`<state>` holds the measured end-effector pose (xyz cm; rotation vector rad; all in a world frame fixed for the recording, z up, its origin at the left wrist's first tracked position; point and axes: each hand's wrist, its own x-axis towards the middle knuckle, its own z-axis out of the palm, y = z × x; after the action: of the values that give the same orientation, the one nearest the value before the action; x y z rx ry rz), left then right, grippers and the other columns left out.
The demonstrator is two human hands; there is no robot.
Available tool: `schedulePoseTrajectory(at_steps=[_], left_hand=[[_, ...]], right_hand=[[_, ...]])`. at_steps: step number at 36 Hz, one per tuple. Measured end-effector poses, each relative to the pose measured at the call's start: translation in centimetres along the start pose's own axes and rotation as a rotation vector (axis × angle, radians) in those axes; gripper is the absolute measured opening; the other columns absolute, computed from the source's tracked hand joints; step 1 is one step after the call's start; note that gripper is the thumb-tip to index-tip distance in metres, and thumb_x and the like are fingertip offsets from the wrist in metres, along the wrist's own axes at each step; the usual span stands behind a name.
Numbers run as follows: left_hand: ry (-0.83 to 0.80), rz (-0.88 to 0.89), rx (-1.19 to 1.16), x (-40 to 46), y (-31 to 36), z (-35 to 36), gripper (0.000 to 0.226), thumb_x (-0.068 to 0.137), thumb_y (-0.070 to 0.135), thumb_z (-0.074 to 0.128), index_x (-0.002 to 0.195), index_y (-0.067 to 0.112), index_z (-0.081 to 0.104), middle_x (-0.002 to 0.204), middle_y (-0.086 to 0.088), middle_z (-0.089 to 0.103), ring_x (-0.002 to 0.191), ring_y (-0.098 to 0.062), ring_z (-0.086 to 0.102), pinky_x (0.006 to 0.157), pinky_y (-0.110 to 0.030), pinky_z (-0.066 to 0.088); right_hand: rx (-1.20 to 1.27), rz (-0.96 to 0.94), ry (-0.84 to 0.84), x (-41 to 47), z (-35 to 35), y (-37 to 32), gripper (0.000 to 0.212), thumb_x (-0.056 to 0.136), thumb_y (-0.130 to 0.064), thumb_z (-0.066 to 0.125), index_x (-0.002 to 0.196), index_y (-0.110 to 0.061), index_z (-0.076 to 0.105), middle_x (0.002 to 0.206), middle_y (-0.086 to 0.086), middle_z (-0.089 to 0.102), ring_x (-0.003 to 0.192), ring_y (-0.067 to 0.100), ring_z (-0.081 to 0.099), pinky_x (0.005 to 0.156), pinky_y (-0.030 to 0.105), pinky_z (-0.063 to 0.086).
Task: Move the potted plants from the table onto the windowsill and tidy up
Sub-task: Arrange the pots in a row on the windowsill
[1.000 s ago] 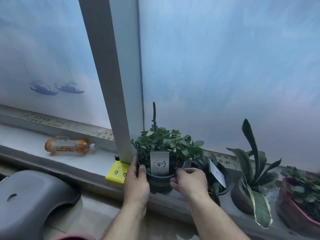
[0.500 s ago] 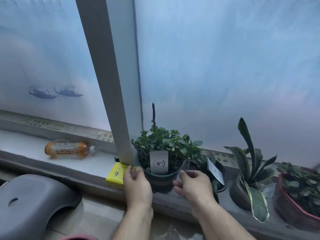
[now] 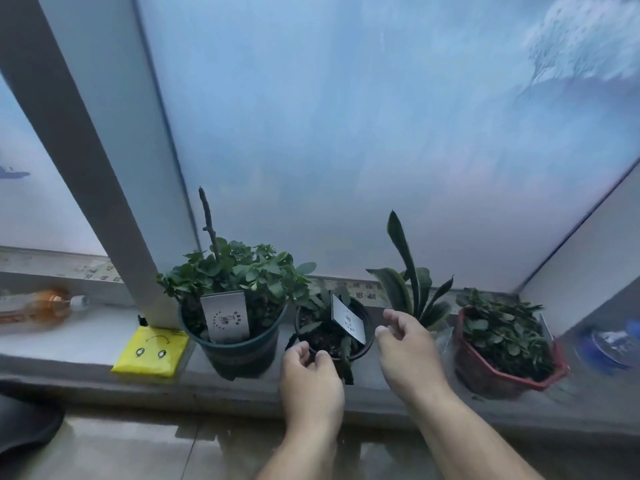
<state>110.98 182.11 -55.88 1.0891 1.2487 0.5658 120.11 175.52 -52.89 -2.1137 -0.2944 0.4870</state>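
Note:
Four potted plants stand in a row on the grey windowsill (image 3: 86, 341). A leafy plant in a dark green pot (image 3: 235, 351) with a white label is at the left. Beside it is a small black pot (image 3: 365, 346) with a tilted white card. Behind my right hand rises a tall-leaved plant (image 3: 412, 292), its pot hidden. A red angular pot (image 3: 491, 375) is at the right. My left hand (image 3: 311, 379) is at the small pot's front left rim, fingers loosely curved. My right hand (image 3: 405, 348) hovers at its right side, fingers relaxed, holding nothing.
A yellow packet (image 3: 150, 348) lies on the sill left of the green pot, by the window post (image 3: 86, 150). An orange drink bottle (image 3: 38, 310) lies further left. A blue object (image 3: 609, 344) sits at the far right. A dark stool (image 3: 24, 427) shows at the bottom left.
Both hands have let go of the dark green pot and moved right to either side of the small black pot. The view has swung to the right.

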Motion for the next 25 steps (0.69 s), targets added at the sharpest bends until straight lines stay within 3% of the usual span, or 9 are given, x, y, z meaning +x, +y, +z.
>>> schedulePoseTrajectory(at_steps=[4, 6, 7, 10, 13, 19, 22, 24, 25], left_hand=[[0.037, -0.011, 0.094, 1.3, -0.8, 0.9, 0.013, 0.098, 0.021, 0.056, 0.110, 0.018, 0.053, 0.107, -0.003, 0.065, 0.086, -0.019, 0.057, 0.079, -0.028, 0.039], [0.038, -0.001, 0.130, 1.9, -1.0, 1.0, 0.010, 0.099, 0.024, 0.056, 0.107, 0.020, 0.053, 0.102, -0.002, 0.064, 0.086, -0.021, 0.056, 0.078, -0.028, 0.039], [0.033, 0.014, 0.143, 2.2, -1.1, 1.0, 0.008, 0.099, 0.025, 0.056, 0.104, 0.019, 0.054, 0.100, 0.000, 0.064, 0.085, -0.020, 0.057, 0.075, -0.028, 0.040], [0.009, 0.065, 0.179, 3.1, -1.6, 0.8, 0.013, 0.099, 0.025, 0.057, 0.096, 0.015, 0.065, 0.094, -0.001, 0.072, 0.079, -0.013, 0.062, 0.060, -0.027, 0.040], [-0.015, 0.091, 0.184, 3.6, -1.8, 0.6, 0.014, 0.100, 0.027, 0.055, 0.096, 0.020, 0.066, 0.093, 0.002, 0.071, 0.082, -0.010, 0.062, 0.063, -0.028, 0.042], [-0.121, 0.135, 0.177, 5.0, -2.1, 0.3, 0.025, 0.105, 0.027, 0.044, 0.096, 0.029, 0.066, 0.101, 0.010, 0.071, 0.094, -0.007, 0.063, 0.080, -0.028, 0.046], [-0.136, 0.111, 0.089, 5.1, -2.1, 0.5, 0.024, 0.106, 0.022, 0.043, 0.094, 0.031, 0.061, 0.105, 0.016, 0.066, 0.094, 0.002, 0.058, 0.081, -0.024, 0.045], [-0.106, 0.084, 0.019, 4.9, -2.1, 0.7, 0.020, 0.105, 0.025, 0.047, 0.121, 0.023, 0.059, 0.122, 0.008, 0.063, 0.106, -0.007, 0.059, 0.094, -0.027, 0.044], [-0.090, 0.082, 0.006, 4.9, -2.2, 0.9, 0.029, 0.104, 0.027, 0.049, 0.131, 0.019, 0.056, 0.127, 0.004, 0.063, 0.111, -0.011, 0.060, 0.097, -0.030, 0.045]], right_hand=[[0.016, 0.077, -0.102, 1.3, 0.8, 0.2, 0.051, 0.105, -0.019, 0.044, 0.155, -0.017, 0.038, 0.158, 0.002, 0.044, 0.146, 0.018, 0.040, 0.113, 0.030, 0.032], [0.005, 0.103, -0.137, 2.1, 1.2, 0.2, 0.042, 0.105, -0.016, 0.042, 0.145, -0.011, 0.048, 0.139, 0.010, 0.057, 0.132, 0.020, 0.052, 0.107, 0.033, 0.039], [0.003, 0.104, -0.158, 2.3, 1.4, 0.1, 0.031, 0.104, -0.013, 0.041, 0.131, -0.011, 0.057, 0.118, 0.010, 0.061, 0.112, 0.019, 0.059, 0.094, 0.034, 0.045], [0.008, 0.103, -0.186, 2.8, 1.9, 0.0, 0.019, 0.101, -0.010, 0.040, 0.095, -0.011, 0.058, 0.088, 0.003, 0.058, 0.069, 0.013, 0.050, 0.061, 0.029, 0.038], [0.006, 0.077, -0.142, 2.9, 2.0, -0.1, 0.029, 0.098, -0.007, 0.040, 0.071, -0.016, 0.040, 0.067, 0.000, 0.044, 0.059, 0.014, 0.038, 0.054, 0.030, 0.029], [0.039, 0.099, -0.081, 1.7, 2.0, 0.5, 0.033, 0.094, -0.004, 0.042, 0.066, -0.018, 0.030, 0.061, -0.002, 0.031, 0.055, 0.015, 0.027, 0.051, 0.029, 0.020], [0.057, 0.179, -0.077, 1.5, 1.9, 1.3, 0.021, 0.096, -0.005, 0.042, 0.075, -0.001, 0.045, 0.069, 0.007, 0.044, 0.059, 0.020, 0.039, 0.057, 0.033, 0.028], [0.100, 0.205, -0.067, 2.2, 1.7, 1.5, 0.030, 0.101, -0.009, 0.041, 0.120, 0.002, 0.062, 0.115, 0.016, 0.067, 0.094, 0.025, 0.062, 0.081, 0.041, 0.051], [0.112, 0.224, -0.058, 2.8, 1.7, 1.4, 0.041, 0.104, -0.011, 0.040, 0.142, -0.003, 0.053, 0.141, 0.011, 0.059, 0.116, 0.022, 0.059, 0.083, 0.031, 0.044]])
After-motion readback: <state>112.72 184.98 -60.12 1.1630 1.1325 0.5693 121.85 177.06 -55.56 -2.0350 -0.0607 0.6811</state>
